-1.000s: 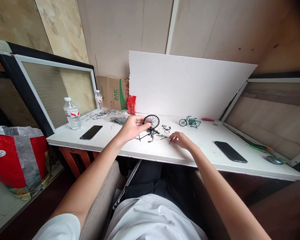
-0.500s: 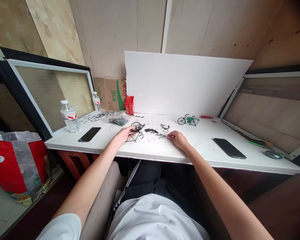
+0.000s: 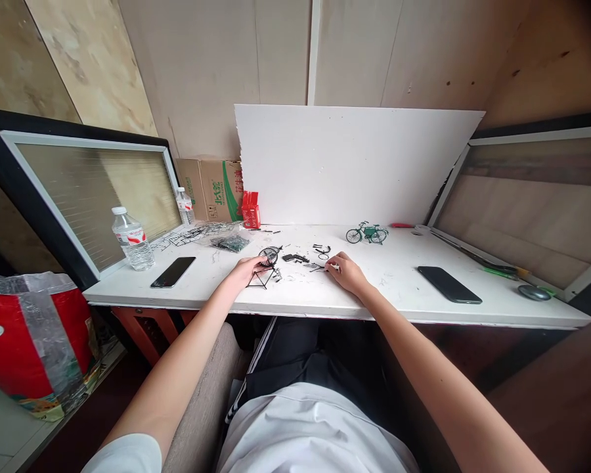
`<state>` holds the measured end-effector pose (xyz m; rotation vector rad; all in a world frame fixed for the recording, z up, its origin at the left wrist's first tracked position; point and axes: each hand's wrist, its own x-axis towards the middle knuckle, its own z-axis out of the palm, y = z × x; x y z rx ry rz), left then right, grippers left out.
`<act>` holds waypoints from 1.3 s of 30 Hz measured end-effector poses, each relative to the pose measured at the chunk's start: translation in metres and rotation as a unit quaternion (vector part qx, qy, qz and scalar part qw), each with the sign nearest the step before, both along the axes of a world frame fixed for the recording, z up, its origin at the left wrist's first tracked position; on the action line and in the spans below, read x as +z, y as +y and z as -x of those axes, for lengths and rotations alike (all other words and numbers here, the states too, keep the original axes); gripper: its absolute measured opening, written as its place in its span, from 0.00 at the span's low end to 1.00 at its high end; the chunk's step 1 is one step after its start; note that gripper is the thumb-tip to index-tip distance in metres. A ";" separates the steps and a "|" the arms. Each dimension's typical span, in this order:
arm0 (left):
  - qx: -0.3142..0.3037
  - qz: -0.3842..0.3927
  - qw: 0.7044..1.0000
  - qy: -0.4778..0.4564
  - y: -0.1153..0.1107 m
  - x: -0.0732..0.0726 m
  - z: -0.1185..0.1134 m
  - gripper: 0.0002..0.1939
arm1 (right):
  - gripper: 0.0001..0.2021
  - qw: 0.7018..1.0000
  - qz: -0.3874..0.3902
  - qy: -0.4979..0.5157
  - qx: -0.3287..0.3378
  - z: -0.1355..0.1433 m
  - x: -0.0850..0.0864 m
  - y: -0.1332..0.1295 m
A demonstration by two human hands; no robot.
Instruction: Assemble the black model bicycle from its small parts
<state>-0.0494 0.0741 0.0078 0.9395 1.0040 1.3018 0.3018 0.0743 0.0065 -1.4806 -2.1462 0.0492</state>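
Observation:
My left hand (image 3: 245, 270) is closed on a black, partly built model bicycle (image 3: 268, 257), held just over the table. Its spoked wheel is up at the fingertips, and the thin bare frame hangs below. To the right, my right hand (image 3: 347, 272) rests low at the tabletop with its fingers pinched at a thin dark part (image 3: 318, 267), whose near end the fingers hide. Between the hands lie loose black parts (image 3: 295, 258). Behind them are small curved pieces (image 3: 321, 249). A green model bicycle (image 3: 367, 233) stands upright farther back.
On the white table (image 3: 374, 302) lie a phone (image 3: 173, 272) at left and another phone (image 3: 449, 284) at right. Water bottles (image 3: 134, 240), a bag of parts (image 3: 230, 243), black sprues (image 3: 192, 233) and a red box (image 3: 251, 210) stand or lie at back left. A mouse (image 3: 534, 292) is far right.
The view has shifted slightly. My right hand has turned a little and its fingers now bunch closer over the thin part. The left hand keeps hold of the black model bicycle, which has tilted slightly.

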 end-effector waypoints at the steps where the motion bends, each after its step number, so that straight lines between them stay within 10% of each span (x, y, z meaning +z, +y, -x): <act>1: 0.001 0.000 1.000 0.005 -0.001 0.000 -0.001 0.15 | 0.14 1.000 -0.006 0.004 -0.006 0.000 0.000 0.000; 12: -0.077 0.004 0.996 0.050 0.005 0.003 0.001 0.16 | 0.15 0.998 -0.057 0.022 0.021 0.000 -0.001 0.015; 24: -0.146 0.018 0.986 0.081 0.022 -0.005 0.011 0.24 | 0.20 0.986 0.051 -0.161 0.007 0.051 0.014 0.089; 39: -0.140 0.000 0.986 0.095 0.009 0.007 -0.002 0.20 | 0.16 0.961 0.049 -0.270 0.014 0.063 0.027 0.090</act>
